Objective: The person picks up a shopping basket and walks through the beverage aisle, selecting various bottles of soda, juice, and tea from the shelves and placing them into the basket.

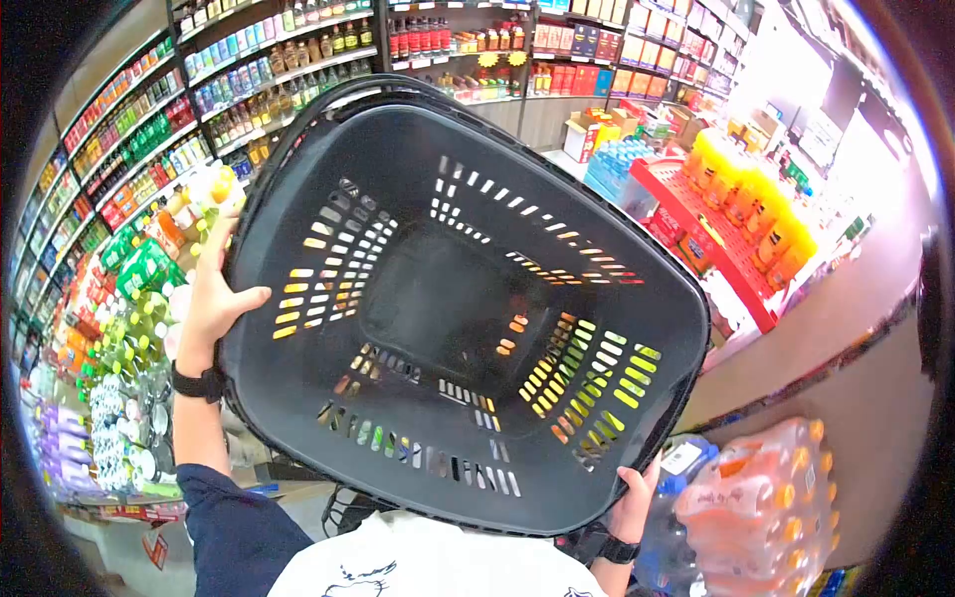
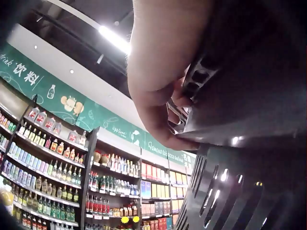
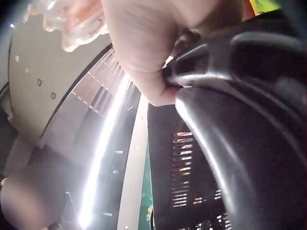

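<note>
A black plastic shopping basket (image 1: 438, 289) fills the middle of the head view, its open top tilted toward me. Rows of slots pierce its walls, and I see nothing lying inside. My left hand (image 1: 214, 298) grips the rim on the left side, thumb over the inner wall and fingers mostly hidden behind. At the lower right corner my right hand (image 1: 634, 502) holds the rim, its thumb on the edge. In the left wrist view the left fingers (image 2: 163, 129) curl round the rim. The right wrist view shows the right thumb (image 3: 160, 93) pressed at the rim's edge.
Curved shelves of bottles (image 1: 413, 38) line the back and left. On the right, orange-capped juice bottles (image 1: 746, 204) stand on a red rack (image 1: 741, 284). A shrink-wrapped bottle pack (image 1: 756, 497) sits at lower right, and drink bottles (image 1: 119, 348) crowd the left side.
</note>
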